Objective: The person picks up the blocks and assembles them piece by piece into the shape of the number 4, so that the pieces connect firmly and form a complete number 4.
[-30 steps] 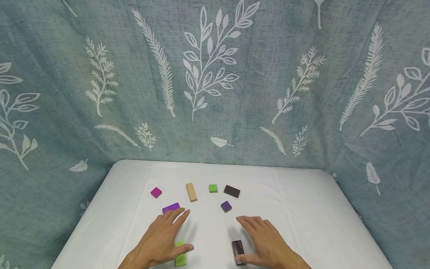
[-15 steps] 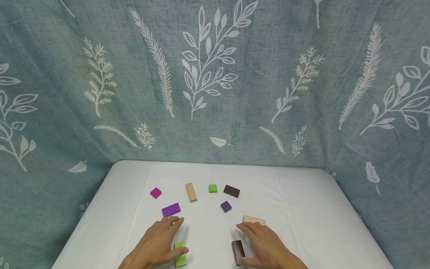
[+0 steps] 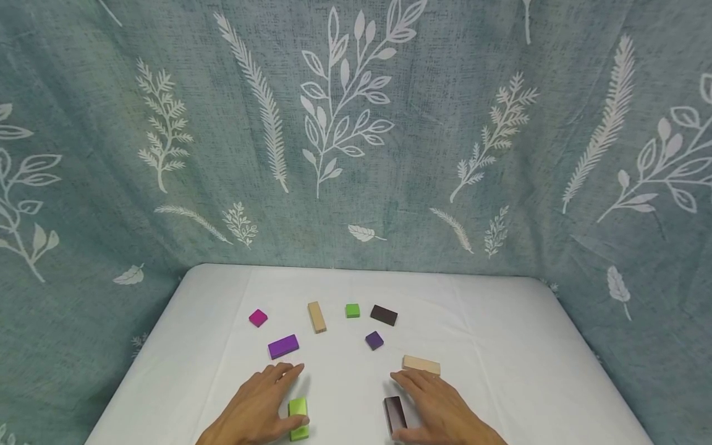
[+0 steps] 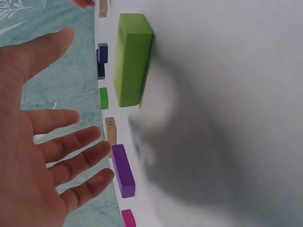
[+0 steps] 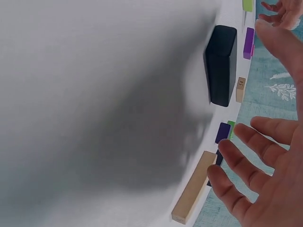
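Note:
My left hand (image 3: 266, 400) hovers flat over the white table (image 3: 500, 346), fingers spread and holding nothing. A long green block (image 3: 298, 418) lies just right of its thumb. The left wrist view shows the open palm (image 4: 38, 156) clear of that green block (image 4: 131, 59). My right hand (image 3: 436, 405) is also spread and empty. A dark block (image 3: 394, 414) lies beside its thumb and a tan block (image 3: 421, 364) just beyond its fingertips. In the right wrist view the fingers (image 5: 251, 165) hang above the dark block (image 5: 220, 64) and the tan block (image 5: 194, 187).
Further back lie a long purple block (image 3: 283, 346), a magenta block (image 3: 258, 317), a second tan block (image 3: 316, 317), a small green block (image 3: 352, 310), a dark brown block (image 3: 384, 315) and a small purple block (image 3: 374, 340). A leaf-patterned curtain (image 3: 356, 123) hangs behind the table.
Both hands have drawn back toward me. The left fingers have left the long purple block, and the tan block by the right fingers has come into sight.

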Available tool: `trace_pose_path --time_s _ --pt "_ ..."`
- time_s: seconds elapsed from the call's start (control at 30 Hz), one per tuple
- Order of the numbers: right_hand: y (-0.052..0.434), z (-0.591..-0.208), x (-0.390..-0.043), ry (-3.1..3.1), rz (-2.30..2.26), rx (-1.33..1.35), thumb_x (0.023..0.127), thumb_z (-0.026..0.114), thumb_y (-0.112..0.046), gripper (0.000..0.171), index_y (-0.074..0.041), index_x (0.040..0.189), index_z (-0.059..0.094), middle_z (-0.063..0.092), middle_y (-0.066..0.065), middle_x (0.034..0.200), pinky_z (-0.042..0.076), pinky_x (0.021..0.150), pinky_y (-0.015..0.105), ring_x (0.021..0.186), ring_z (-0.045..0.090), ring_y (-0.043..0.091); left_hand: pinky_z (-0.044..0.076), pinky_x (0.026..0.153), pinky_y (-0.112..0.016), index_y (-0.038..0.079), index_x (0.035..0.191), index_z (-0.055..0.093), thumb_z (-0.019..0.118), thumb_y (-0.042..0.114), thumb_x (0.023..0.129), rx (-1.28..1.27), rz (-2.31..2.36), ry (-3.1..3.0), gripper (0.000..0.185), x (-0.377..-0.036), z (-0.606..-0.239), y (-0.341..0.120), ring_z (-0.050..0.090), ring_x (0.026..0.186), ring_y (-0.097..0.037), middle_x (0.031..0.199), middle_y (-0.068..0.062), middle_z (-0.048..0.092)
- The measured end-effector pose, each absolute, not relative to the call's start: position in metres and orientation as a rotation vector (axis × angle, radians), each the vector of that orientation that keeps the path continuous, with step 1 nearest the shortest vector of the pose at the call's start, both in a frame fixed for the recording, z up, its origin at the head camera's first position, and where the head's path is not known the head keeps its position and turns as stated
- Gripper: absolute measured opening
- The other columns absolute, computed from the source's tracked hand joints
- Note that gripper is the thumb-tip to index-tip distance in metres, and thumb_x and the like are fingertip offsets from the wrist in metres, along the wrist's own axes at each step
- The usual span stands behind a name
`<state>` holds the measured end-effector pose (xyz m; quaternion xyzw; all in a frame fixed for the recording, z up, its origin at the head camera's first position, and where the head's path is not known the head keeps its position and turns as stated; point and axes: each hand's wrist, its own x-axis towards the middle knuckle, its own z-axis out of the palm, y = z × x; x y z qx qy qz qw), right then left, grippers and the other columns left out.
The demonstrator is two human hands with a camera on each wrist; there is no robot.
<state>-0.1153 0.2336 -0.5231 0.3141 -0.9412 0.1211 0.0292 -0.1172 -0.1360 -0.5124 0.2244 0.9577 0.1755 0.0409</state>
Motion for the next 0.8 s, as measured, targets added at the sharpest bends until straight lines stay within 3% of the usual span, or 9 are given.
trace_pose_path --time_s 0.4,0.8 --pt "0.233 -0.531 -0.115 -3.018 0.46 0.957 0.08 0.065 -0.076 0.09 -0.014 0.144 0.054 0.058 0.001 0.138 0.046 0.097 0.057 0.127 0.056 0.031 0.049 0.095 -0.051 0.007 0.141 0.057 0.08 0.061 0.074 0.644 0.554 2.86 0.089 -0.119 -0.522 -0.138 0.057 0.109 -0.026 0.129 -0.009 0.058" --pt "0.23 -0.536 -0.122 -2.987 0.479 1.057 0.083 0.072 -0.064 0.071 -0.017 0.135 0.062 0.064 -0.007 0.127 0.052 0.089 0.042 0.113 0.057 0.013 0.051 0.091 -0.045 0.008 0.131 0.066 0.081 0.053 0.077 0.677 0.543 2.819 0.072 -0.122 -0.528 -0.14 0.056 0.101 -0.017 0.119 -0.003 0.062"
